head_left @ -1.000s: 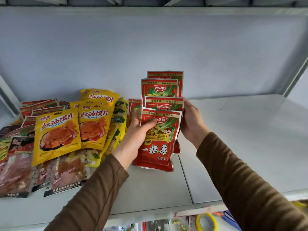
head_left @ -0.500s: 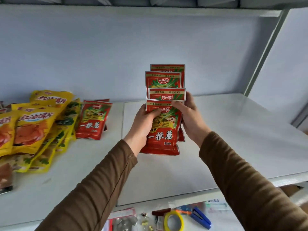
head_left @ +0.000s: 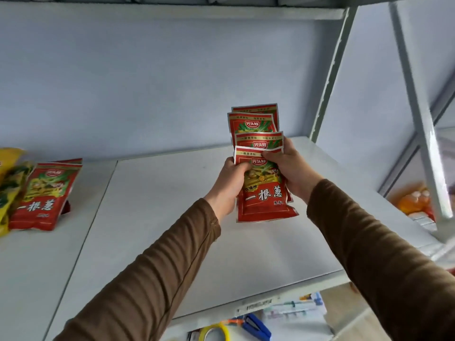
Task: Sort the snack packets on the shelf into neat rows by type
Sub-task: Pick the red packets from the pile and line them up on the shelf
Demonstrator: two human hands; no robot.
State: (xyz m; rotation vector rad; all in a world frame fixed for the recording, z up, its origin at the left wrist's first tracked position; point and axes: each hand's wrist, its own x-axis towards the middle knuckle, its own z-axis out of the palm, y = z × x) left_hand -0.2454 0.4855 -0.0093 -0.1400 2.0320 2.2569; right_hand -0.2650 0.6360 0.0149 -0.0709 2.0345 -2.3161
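I hold a fanned stack of several red snack packets (head_left: pixel 264 195) upright above the right part of the white shelf (head_left: pixel 160 217). My left hand (head_left: pixel 227 185) grips the stack's left edge, thumb across the front packet. My right hand (head_left: pixel 293 173) grips the right edge, thumb on the front packet's top. More red packets (head_left: pixel 43 195) of the same type lie at the shelf's left, beside yellow and green packets (head_left: pixel 7 183) cut off by the frame edge.
A grey shelf post (head_left: pixel 330 77) and diagonal braces (head_left: pixel 418 114) stand at the right. Orange items (head_left: pixel 413 200) sit beyond the brace. Below the shelf's front edge lie a yellow tape roll (head_left: pixel 216 332) and a blue tool (head_left: pixel 256 327).
Both hands have carried the red stack to the right along the shelf, away from the mixed pile. My right thumb has come round onto the front packet.
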